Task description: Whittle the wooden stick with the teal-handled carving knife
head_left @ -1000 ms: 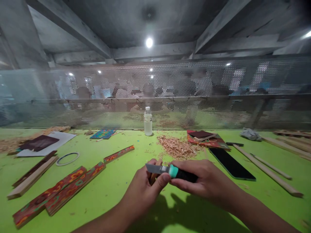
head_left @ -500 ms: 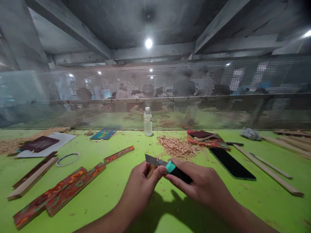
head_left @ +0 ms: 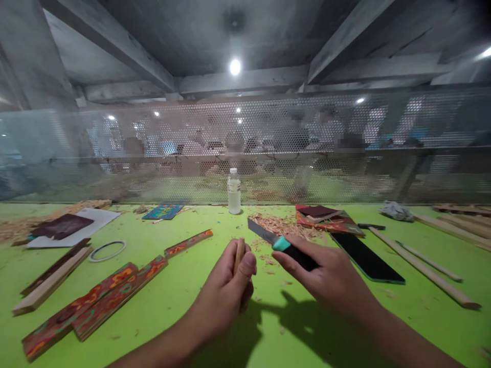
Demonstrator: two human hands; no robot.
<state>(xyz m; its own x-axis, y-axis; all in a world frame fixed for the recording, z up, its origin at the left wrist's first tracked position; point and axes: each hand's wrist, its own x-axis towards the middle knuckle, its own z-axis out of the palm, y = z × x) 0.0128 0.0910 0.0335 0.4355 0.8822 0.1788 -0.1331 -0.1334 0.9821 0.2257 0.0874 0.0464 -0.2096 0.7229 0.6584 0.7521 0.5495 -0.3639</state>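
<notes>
My left hand (head_left: 233, 281) is closed around a small wooden stick (head_left: 239, 254), whose tip pokes up between thumb and fingers; its lower part is hidden in the fist. In my right hand (head_left: 322, 273) is a utility knife (head_left: 293, 251) with a black and turquoise handle. Its wide blade points up and left, apart from the wood. Behind the blade lies a heap of wood shavings (head_left: 307, 229) on the green tabletop (head_left: 176, 306).
A water bottle (head_left: 233, 191) stands before a perforated metal screen (head_left: 184, 174). Painted wood strips (head_left: 123, 296) and a tape ring (head_left: 107, 251) lie left. At right are a phone (head_left: 366, 258), wooden sticks (head_left: 425, 271) and sandpaper (head_left: 319, 211) on a painted board.
The knife has lifted off the wood and moved right and away from my left hand. My left hand has turned the stick more upright.
</notes>
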